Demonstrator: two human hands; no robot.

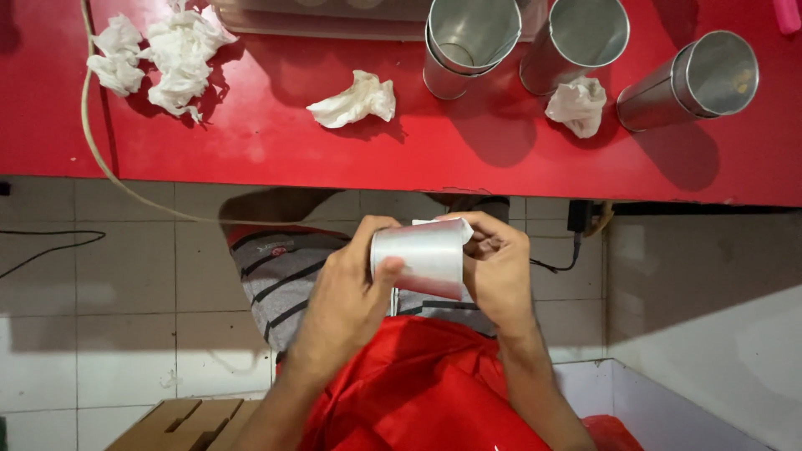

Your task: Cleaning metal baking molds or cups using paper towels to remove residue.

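My left hand (351, 292) grips a shiny metal cup (422, 255) lying sideways above my lap, thumb across its side. My right hand (497, 267) is at the cup's open end, fingers curled around a white tissue (443, 224) pushed against the rim. The cup's mouth is hidden behind my right hand. Red cloth (418, 392) covers my lap below both forearms.
A red table (276, 142) spans the top. On it stand several metal cups (468, 42), one (693, 79) lying tilted at the right, and crumpled tissues (355, 100) (167, 54) (578, 104). A cord (92, 125) hangs off the table. Tiled floor and a cardboard box (180, 422) lie below.
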